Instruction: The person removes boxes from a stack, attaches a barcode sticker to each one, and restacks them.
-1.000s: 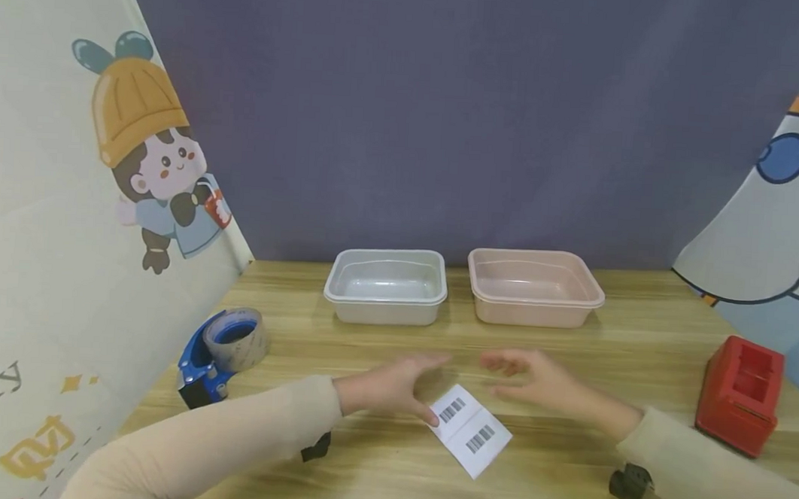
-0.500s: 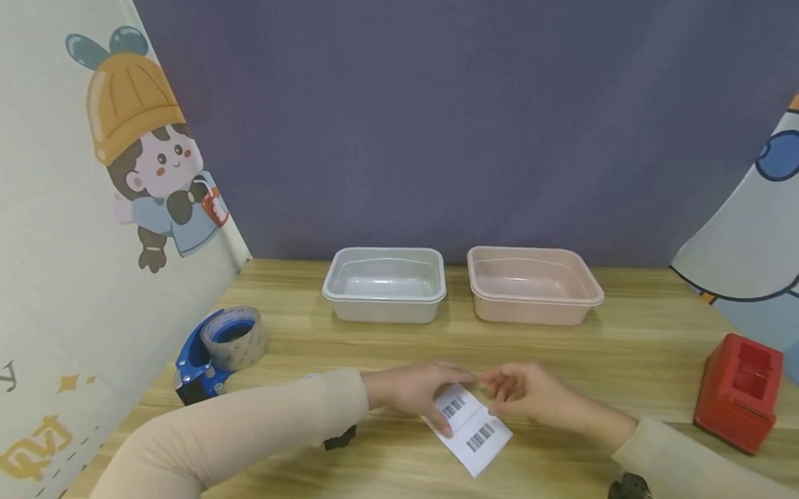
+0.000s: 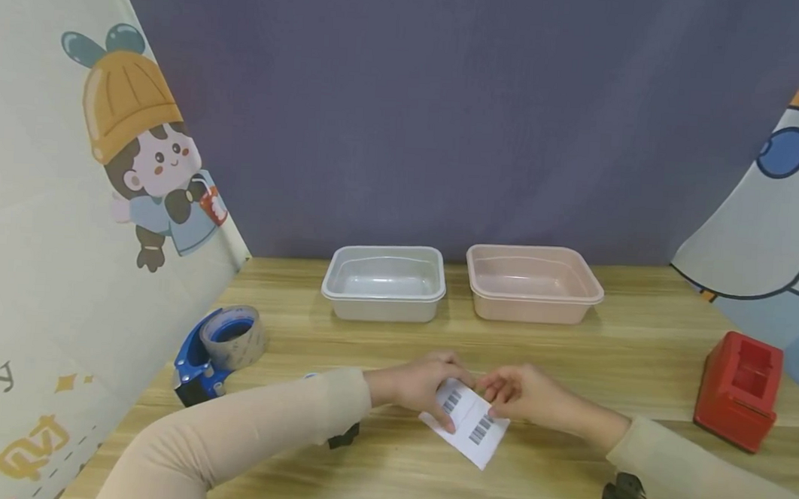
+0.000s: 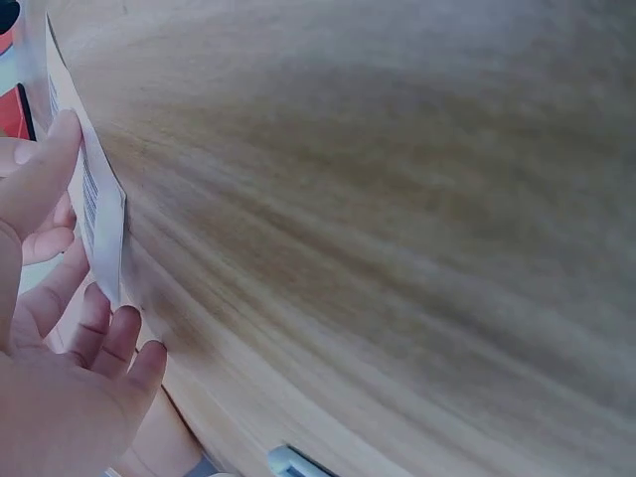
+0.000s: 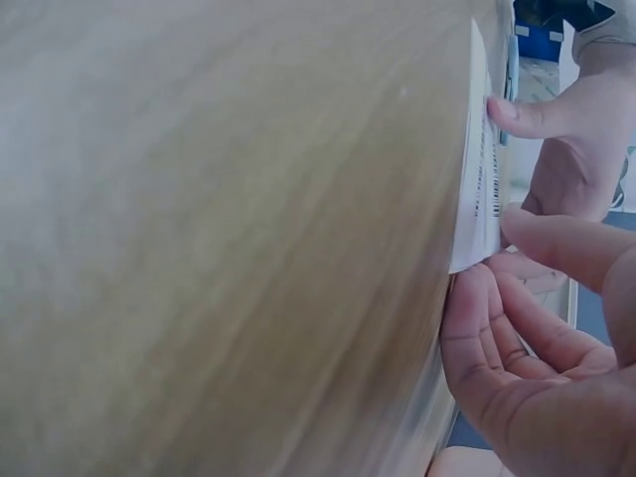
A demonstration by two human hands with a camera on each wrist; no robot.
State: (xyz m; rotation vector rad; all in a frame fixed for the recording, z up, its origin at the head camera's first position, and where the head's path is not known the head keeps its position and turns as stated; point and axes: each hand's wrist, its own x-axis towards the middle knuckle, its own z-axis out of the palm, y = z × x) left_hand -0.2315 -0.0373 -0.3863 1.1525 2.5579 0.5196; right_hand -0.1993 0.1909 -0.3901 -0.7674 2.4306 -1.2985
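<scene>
In the head view, a white barcode label sheet (image 3: 473, 427), printed with two barcodes, is held between both hands just over the wooden table. My left hand (image 3: 426, 386) grips its left part, the thumb (image 4: 50, 164) lying on the printed face and the fingers behind the far edge. At the upper right edge my right hand (image 3: 524, 392) pinches the sheet between thumb and curled fingers (image 5: 487, 338). Seen from the right wrist, the sheet (image 5: 482, 189) stands nearly edge-on. The fingers hide part of one barcode.
A blue tape dispenser (image 3: 193, 367) with a tape roll (image 3: 248, 347) stands at left. At the back are a pale grey bin (image 3: 386, 311) and a pink bin (image 3: 532, 311). A red tape dispenser (image 3: 738, 395) stands at right. A small light-blue item (image 4: 293, 462) lies partly hidden behind the left sleeve.
My left hand has moved right onto the sheet and my right hand has come in to its edge. The sheet, earlier lying on the table, is now slightly raised and tilted.
</scene>
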